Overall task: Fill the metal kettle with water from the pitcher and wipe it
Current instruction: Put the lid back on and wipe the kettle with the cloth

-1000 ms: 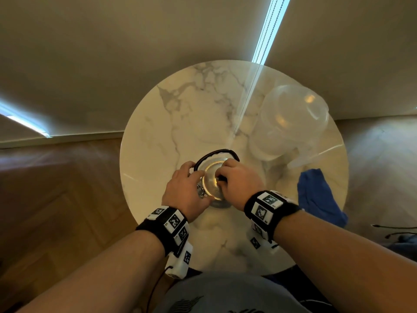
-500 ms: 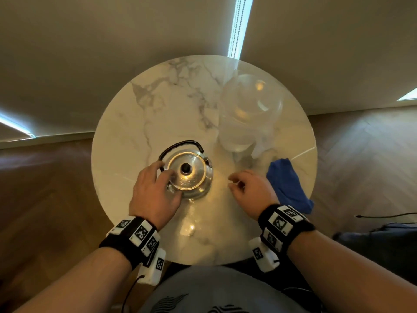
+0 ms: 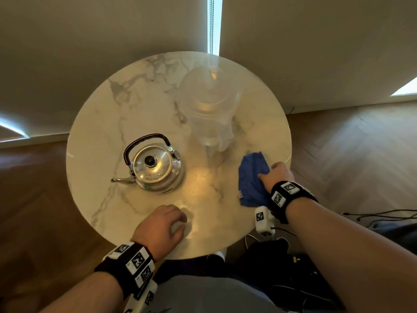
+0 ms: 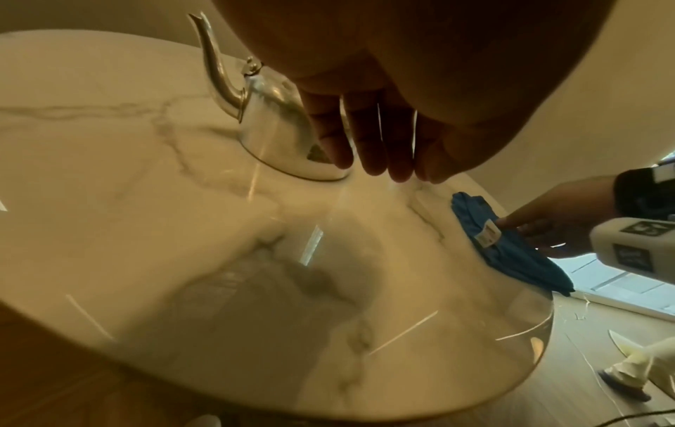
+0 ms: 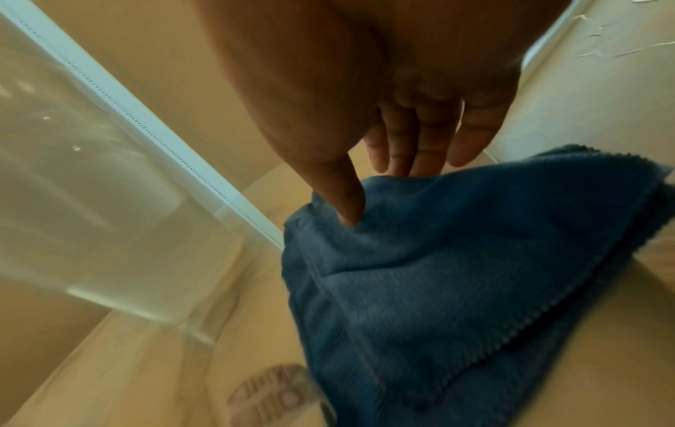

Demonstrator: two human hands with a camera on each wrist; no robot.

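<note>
The right hand (image 3: 278,177), fingers (image 5: 402,150) seemingly pinching the crumpled blue microfibre cloth (image 3: 252,179), lies well right of the lidded shiny metal kettle (image 3: 155,168); the left hand (image 3: 161,229), fingers loose and empty, is nearer.

1. The head camera is looking steeply down from above, taking in the whole round table (image 3: 94,141) with both hands near its close edge.
2. The left wrist camera is peering along the left hand (image 4: 383,121) from just behind the fingers, low over the table, facing the kettle (image 4: 277,121) ahead.
3. The right wrist camera is sitting very near the cloth (image 5: 456,274) under the right hand (image 5: 420,115).
4. All three are sharing the cloth.
</note>
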